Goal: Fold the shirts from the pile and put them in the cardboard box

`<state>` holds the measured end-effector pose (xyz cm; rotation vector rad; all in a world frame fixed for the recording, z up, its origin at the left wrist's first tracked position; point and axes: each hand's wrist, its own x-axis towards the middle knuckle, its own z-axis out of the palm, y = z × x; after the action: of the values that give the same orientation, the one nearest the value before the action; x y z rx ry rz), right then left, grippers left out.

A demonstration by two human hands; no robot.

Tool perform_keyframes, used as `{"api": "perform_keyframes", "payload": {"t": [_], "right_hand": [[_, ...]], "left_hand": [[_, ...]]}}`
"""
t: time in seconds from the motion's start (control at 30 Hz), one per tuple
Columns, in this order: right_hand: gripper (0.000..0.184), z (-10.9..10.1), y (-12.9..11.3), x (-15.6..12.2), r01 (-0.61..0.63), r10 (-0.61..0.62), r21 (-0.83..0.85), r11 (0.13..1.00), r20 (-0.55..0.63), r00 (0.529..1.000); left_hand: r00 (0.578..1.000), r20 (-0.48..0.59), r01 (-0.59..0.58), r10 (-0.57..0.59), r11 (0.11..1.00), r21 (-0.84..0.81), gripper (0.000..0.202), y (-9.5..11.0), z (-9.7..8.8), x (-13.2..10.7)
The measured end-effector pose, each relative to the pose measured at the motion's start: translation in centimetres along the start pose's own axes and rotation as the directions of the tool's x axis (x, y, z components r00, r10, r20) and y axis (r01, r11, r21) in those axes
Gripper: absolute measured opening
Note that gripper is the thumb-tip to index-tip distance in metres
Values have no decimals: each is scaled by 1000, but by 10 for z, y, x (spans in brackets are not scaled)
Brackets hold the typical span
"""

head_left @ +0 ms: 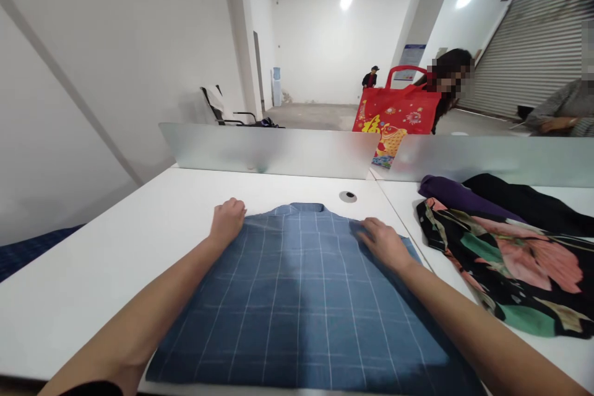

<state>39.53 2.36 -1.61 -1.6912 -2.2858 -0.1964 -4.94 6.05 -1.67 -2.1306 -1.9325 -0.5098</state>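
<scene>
- a blue shirt (297, 284) lay flat on the white table (106, 266), its woven cloth crossed by thin pale lines that made a grid of large checks.
- the shirt's outline was a broad panel, narrower at the shoulders and wider near the person, with the band of its collar (307, 206) standing slightly raised at the far edge.
- soft shadows and faint ripples crossed the cloth; the table under it looked smooth and matte.
- the left hand (229, 219) had its fingers curled in close at the shirt's left shoulder corner; whether cloth was pinched between them, one could not tell.
- the right hand (383, 241) was loosely bent, palm down, thumb a little apart from the fingers, with its fingertips touching the cloth at the right shoulder.
- the shirt lay between the two hands and spread from them toward the person, with the collar midway between the hands and slightly beyond them.
- to the right, near the shirt but apart from it, lay a floral garment (520, 260), black with coral and green shapes, its surface gently creased.
- behind that garment were a purple cloth (457, 193) and a black cloth (520, 195), both softly rumpled.
- a frosted partition (278, 151) stood along the table's far edge.
</scene>
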Motion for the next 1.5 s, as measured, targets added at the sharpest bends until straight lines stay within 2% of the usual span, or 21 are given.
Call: {"api": "perform_keyframes", "payload": {"t": [0.07,0.13,0.17,0.2,0.23,0.3,0.37,0.43,0.5,0.57,0.7,0.87,1.0,1.07,1.1,1.17,1.2,1.3,1.37,1.4,1.5], "right_hand": [[38,9,-7,-12,-41,36,49,998,90,995],[43,18,-7,-20,-113,110,18,993,128,986],[44,21,-4,-22,-146,145,-6,989,122,982],[45,24,-1,-24,-167,169,-22,986,101,980],[45,26,2,-25,-178,180,-30,984,74,981],[44,29,10,-28,-167,168,-31,985,9,986],[41,33,18,-33,-121,119,-16,993,-70,990],[39,35,26,-36,-73,71,-4,997,-166,984],[38,37,33,-38,-20,19,-2,1000,-242,970],[37,36,35,-38,37,-39,-14,999,-265,963],[36,33,29,-37,106,-114,-51,993,-209,971],[38,36,24,-38,62,-68,-38,997,-161,985],[38,33,18,-41,27,-33,-49,998,-128,991],[36,28,14,-42,-11,2,-73,997,-121,993],[35,25,13,-43,-48,37,-87,995,-124,992],[34,18,17,-43,-158,141,-108,982,-148,979],[34,14,20,-44,-228,207,-107,968,-173,963],[36,1,36,-47,-422,390,-72,904,-267,881],[37,-4,42,-49,-468,434,-50,882,-300,849],[37,-6,43,-50,-445,414,-44,894,-294,861],[38,-4,36,-51,-240,229,-51,970,-164,960]], "left_hand": [[980,26,-195,198,977,-82,26,30,-2,-10],[888,83,-429,453,879,-210,27,62,0,-21],[833,101,-504,543,823,-262,26,76,2,-26],[804,116,-533,583,794,-294,25,87,5,-29],[803,133,-524,581,795,-305,23,95,8,-31],[862,161,-428,481,860,-280,24,102,14,-28],[925,167,-302,342,927,-223,28,99,16,-19],[956,151,-224,250,959,-171,28,93,16,-8],[967,141,-194,213,972,-134,25,90,16,1],[967,142,-197,210,975,-104,21,92,17,8],[976,139,-164,169,985,-49,24,101,27,18],[993,100,-61,63,998,-20,27,108,34,26],[994,50,-99,101,994,-43,29,121,26,12],[971,53,-226,231,970,-90,28,127,24,-1],[946,65,-308,317,944,-121,29,128,25,-8],[892,106,-419,440,891,-178,37,126,29,-19],[879,134,-430,457,882,-192,43,123,32,-24],[917,222,-303,332,940,-154,53,103,36,-32],[941,237,-228,243,969,-91,56,83,33,-37],[947,236,-208,216,976,-61,57,72,31,-40],[946,273,-177,175,984,-20,56,39,22,-49]]}}
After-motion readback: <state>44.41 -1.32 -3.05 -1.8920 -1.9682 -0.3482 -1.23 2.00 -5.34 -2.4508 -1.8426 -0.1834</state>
